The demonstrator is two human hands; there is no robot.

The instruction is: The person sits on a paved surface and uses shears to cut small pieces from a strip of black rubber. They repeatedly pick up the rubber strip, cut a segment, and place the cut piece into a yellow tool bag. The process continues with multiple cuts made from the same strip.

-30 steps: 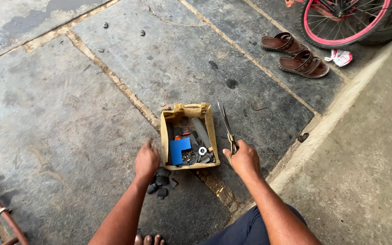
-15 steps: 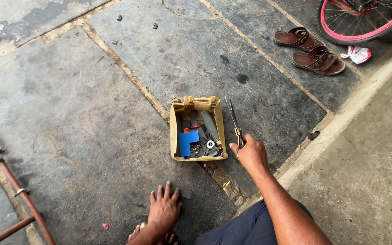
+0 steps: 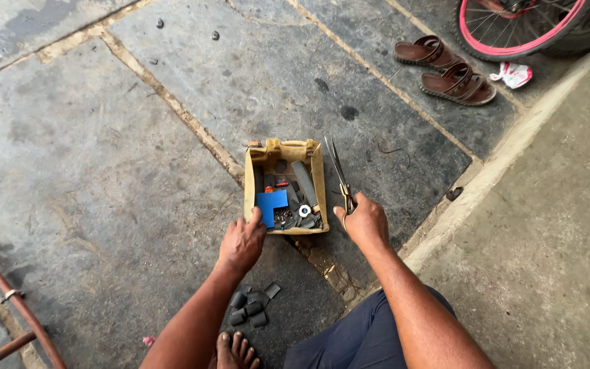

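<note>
A small tan open box (image 3: 249, 183) sits on the stone floor, filled with a blue piece, a grey strip, a white ring and other small parts. My left hand (image 3: 242, 241) rests at the box's near left corner, fingers touching its edge. My right hand (image 3: 364, 223) grips the handles of a pair of scissors (image 3: 338, 173), whose blades lie open on the floor along the box's right side. Several small black rubber pieces (image 3: 253, 307) lie near my bare foot (image 3: 235, 349).
A pair of brown sandals (image 3: 446, 69) lies at the back right beside a bicycle wheel with a pink rim (image 3: 511, 42). A raised concrete step (image 3: 548, 225) runs along the right. A rusty red pipe (image 3: 9, 294) crosses the lower left corner.
My left hand, out of view half a second ago, has come back to the box's near left corner. The right hand stays on the scissors. The view shifted slightly.
</note>
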